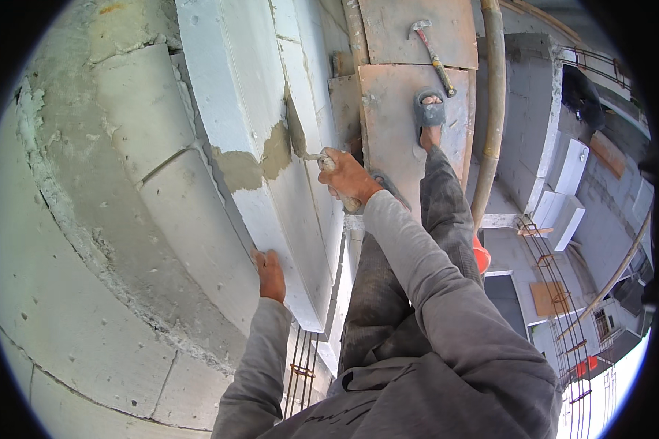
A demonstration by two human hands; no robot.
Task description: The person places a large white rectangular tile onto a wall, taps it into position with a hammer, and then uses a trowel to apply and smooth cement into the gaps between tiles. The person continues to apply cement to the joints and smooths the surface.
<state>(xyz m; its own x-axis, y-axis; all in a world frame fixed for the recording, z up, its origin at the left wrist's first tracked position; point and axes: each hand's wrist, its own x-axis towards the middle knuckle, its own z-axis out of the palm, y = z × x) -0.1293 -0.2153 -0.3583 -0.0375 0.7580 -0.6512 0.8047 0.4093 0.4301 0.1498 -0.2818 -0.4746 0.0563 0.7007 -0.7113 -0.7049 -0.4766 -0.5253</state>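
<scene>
A trowel's handle is gripped in my right hand (342, 175). The blade of the trowel (294, 124) lies close along the right side of a row of pale aerated concrete blocks (231, 80). Wet grey mortar (239, 170) spreads over the joint between two of these blocks, across the top and down the right side. My left hand (269, 276) rests against the left edge of the nearer block (289, 241), its fingers extended and holding nothing. Part of that hand's fingertips is hidden at the block's edge.
On the worn boards (392, 117) where I stand lies a hammer (433, 58), just beyond my sandalled foot (429, 110). A bamboo pole (493, 110) runs along their right side. Steel rebar (300, 366) sticks out below the near block. Loose blocks (564, 219) sit lower right.
</scene>
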